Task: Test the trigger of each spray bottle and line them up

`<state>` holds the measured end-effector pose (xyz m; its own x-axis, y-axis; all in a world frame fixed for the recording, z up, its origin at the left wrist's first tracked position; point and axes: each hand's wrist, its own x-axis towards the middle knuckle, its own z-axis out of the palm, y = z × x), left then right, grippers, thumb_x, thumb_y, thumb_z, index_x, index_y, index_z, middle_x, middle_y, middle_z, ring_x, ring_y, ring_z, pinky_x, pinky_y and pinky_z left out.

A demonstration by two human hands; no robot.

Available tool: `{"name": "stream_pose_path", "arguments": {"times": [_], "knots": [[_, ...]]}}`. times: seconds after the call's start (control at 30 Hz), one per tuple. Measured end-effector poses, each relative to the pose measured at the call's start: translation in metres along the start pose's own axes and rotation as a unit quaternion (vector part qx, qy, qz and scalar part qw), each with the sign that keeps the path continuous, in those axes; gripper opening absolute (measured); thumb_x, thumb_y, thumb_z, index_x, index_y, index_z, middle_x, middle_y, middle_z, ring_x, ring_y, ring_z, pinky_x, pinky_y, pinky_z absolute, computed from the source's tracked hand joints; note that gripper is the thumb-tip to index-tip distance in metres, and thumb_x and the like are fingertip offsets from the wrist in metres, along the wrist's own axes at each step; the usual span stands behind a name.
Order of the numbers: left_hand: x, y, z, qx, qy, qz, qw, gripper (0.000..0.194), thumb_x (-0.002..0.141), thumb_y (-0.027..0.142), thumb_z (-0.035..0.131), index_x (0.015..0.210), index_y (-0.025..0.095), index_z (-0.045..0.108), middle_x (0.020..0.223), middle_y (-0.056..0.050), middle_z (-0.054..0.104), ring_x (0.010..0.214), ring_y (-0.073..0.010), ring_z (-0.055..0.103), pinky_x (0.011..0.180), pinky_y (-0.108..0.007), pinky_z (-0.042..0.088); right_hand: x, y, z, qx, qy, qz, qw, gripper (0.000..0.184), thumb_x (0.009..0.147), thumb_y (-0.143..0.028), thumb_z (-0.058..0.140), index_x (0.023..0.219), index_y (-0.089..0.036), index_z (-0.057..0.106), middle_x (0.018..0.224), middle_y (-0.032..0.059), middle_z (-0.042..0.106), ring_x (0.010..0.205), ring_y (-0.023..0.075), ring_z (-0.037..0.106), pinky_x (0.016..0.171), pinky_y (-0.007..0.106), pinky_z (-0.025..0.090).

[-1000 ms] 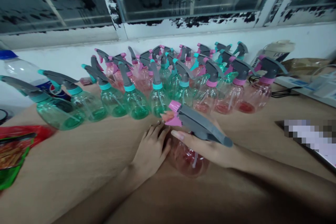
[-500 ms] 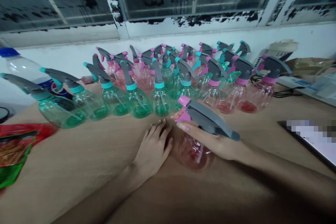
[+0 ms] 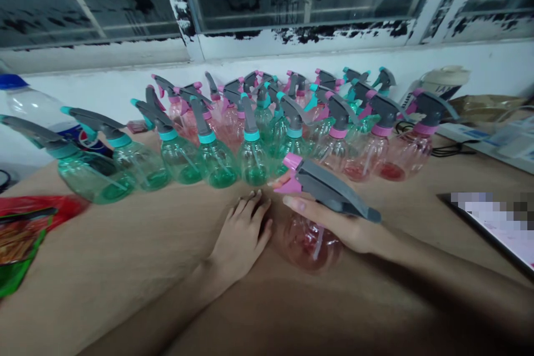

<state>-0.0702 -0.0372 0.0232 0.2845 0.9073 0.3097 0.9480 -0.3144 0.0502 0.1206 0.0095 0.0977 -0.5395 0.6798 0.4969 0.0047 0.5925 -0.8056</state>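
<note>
My right hand (image 3: 329, 222) is wrapped round the neck of a pink spray bottle (image 3: 311, 250) with a grey and pink trigger head. The nozzle points to the upper left, and a pale tube shows through the clear body. To its left, my left hand (image 3: 244, 233) lies palm down on the wooden table (image 3: 167, 245), fingers stretched out, holding nothing. Just beyond both hands stands a row of spray bottles, among them a green spray bottle (image 3: 255, 161) with a turquoise collar and a pink spray bottle (image 3: 396, 161) farther right.
Several more green and pink spray bottles crowd the back near the wall. At left are a blue-capped Pepsi bottle (image 3: 35, 103) and a red and green packet (image 3: 25, 233). A flat dark-edged device (image 3: 492, 222) lies at right, with black cables (image 3: 453, 149) behind it.
Hardly anything differs: the whole view has shifted very slightly. Both hands stay in place, the right still holding the pink spray bottle.
</note>
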Motion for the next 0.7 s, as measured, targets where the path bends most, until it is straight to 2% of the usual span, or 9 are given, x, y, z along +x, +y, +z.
{"name": "stream_pose_path", "arguments": {"times": [0.07,0.13,0.23,0.33,0.47,0.57,0.7], "knots": [[0.0,0.001,0.0,0.0,-0.007,-0.004,1.0,0.026,0.091,0.021,0.043,0.11,0.012,0.058,0.115,-0.013,0.06,0.114,-0.03,0.049,0.093,-0.049,0.042,0.0,-0.002,0.0,0.015,-0.001,0.006,1.0,0.016,0.077,-0.02,0.063,0.067,-0.022,0.05,0.064,-0.0055,0.05,0.065,0.0112,0.054,0.063,0.025,0.045],[0.0,0.001,-0.001,-0.002,-0.009,-0.006,1.0,0.026,0.091,0.021,0.043,0.111,0.012,0.057,0.116,-0.013,0.059,0.114,-0.0297,0.049,0.094,-0.049,0.041,0.0,-0.004,0.001,0.031,-0.01,0.015,0.999,0.018,0.078,-0.021,0.062,0.064,-0.022,0.05,0.063,-0.0044,0.053,0.078,0.0142,0.06,0.071,0.026,0.047],[-0.001,0.0,-0.001,-0.012,-0.001,0.0,1.0,0.028,0.091,0.021,0.042,0.114,0.012,0.055,0.12,-0.013,0.057,0.115,-0.0288,0.049,0.095,-0.049,0.041,-0.001,-0.005,0.003,0.032,-0.008,0.022,0.999,0.012,0.079,-0.023,0.061,0.068,-0.023,0.056,0.063,-0.0034,0.056,0.091,0.0169,0.061,0.08,0.028,0.047],[-0.002,-0.001,0.0,-0.015,0.007,0.012,1.0,0.03,0.092,0.022,0.041,0.117,0.013,0.054,0.124,-0.014,0.056,0.118,-0.0286,0.048,0.096,-0.049,0.04,-0.003,-0.004,0.003,0.018,0.006,0.03,0.999,0.002,0.08,-0.026,0.061,0.08,-0.024,0.061,0.074,-0.0022,0.062,0.086,0.0165,0.063,0.077,0.029,0.049],[-0.006,-0.007,0.003,-0.015,0.016,0.028,0.999,0.034,0.093,0.024,0.04,0.121,0.01,0.053,0.129,-0.016,0.053,0.123,-0.0288,0.044,0.1,-0.05,0.037,-0.004,-0.001,0.003,-0.007,0.006,0.031,0.999,0.013,0.08,-0.029,0.061,0.091,-0.024,0.062,0.088,0.0003,0.067,0.082,0.0163,0.063,0.075,0.031,0.05],[-0.011,-0.018,0.002,-0.033,0.016,0.043,0.998,0.035,0.094,0.026,0.039,0.124,0.012,0.05,0.133,-0.014,0.051,0.126,-0.0258,0.042,0.103,-0.047,0.035,-0.004,0.0,0.002,-0.025,0.002,0.04,0.999,0.015,0.081,-0.033,0.06,0.092,-0.022,0.061,0.082,0.0001,0.066,0.075,0.0157,0.062,0.071,0.03,0.05],[-0.018,-0.034,-0.004,-0.08,-0.021,0.031,0.996,0.038,0.096,0.031,0.038,0.131,0.018,0.044,0.138,-0.008,0.047,0.128,-0.0223,0.041,0.106,-0.043,0.033,-0.004,-0.001,0.001,-0.038,-0.002,0.044,0.998,0.009,0.081,-0.031,0.058,0.085,-0.023,0.057,0.071,-0.0026,0.057,0.065,0.0136,0.056,0.062,0.028,0.047]]}}
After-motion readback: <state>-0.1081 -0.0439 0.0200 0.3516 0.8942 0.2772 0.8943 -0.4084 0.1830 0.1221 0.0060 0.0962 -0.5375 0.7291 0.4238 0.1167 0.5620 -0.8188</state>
